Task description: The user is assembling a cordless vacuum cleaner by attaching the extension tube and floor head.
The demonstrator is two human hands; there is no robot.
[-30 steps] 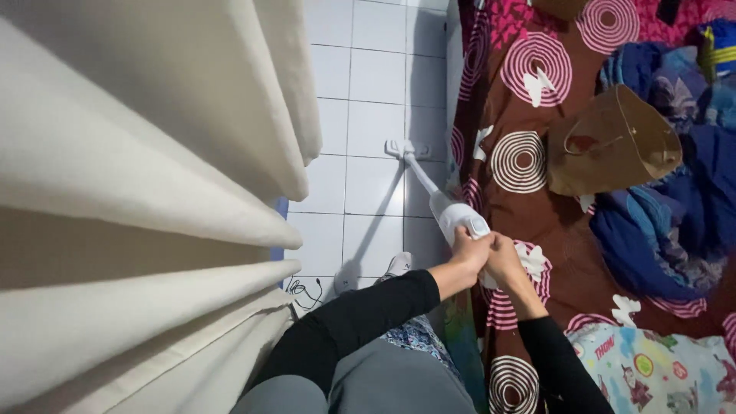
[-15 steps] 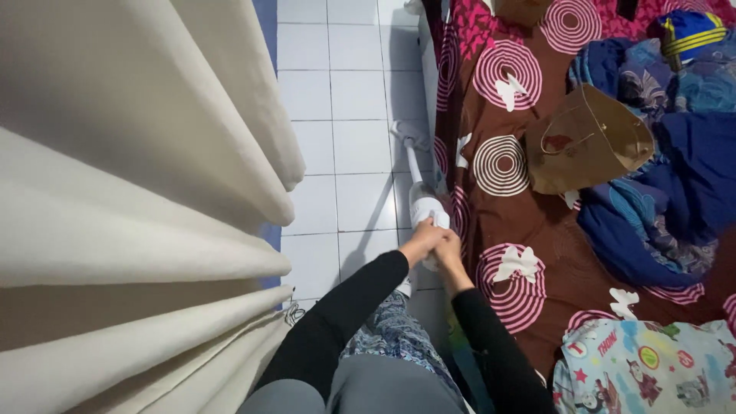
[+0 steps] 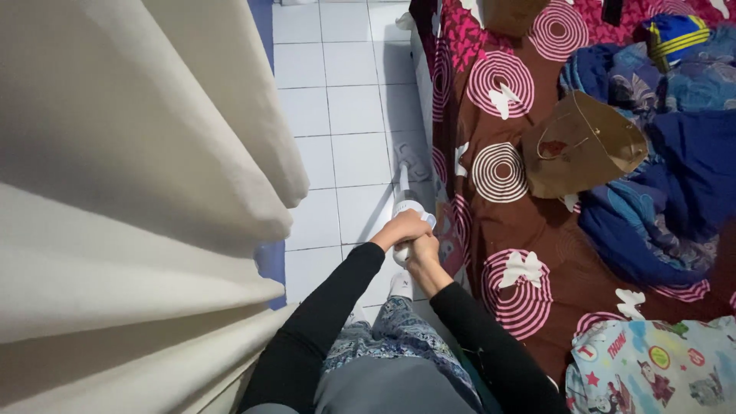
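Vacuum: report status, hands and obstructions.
Left hand and right hand both clamped on the white stick vacuum. Floor head down on white tiles beside the bed edge. Cream curtain hangs close left.

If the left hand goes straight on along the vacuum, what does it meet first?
The left hand grips the white vacuum, which points down and forward. Straight on, it would likely meet the vacuum's head on the tiled floor, close beside the bed edge; depth is unclear.

Vacuum [image 3: 404, 201] handle hidden under left hand [image 3: 400, 228] and right hand [image 3: 421, 250]; floor head [image 3: 412, 159] blurred.
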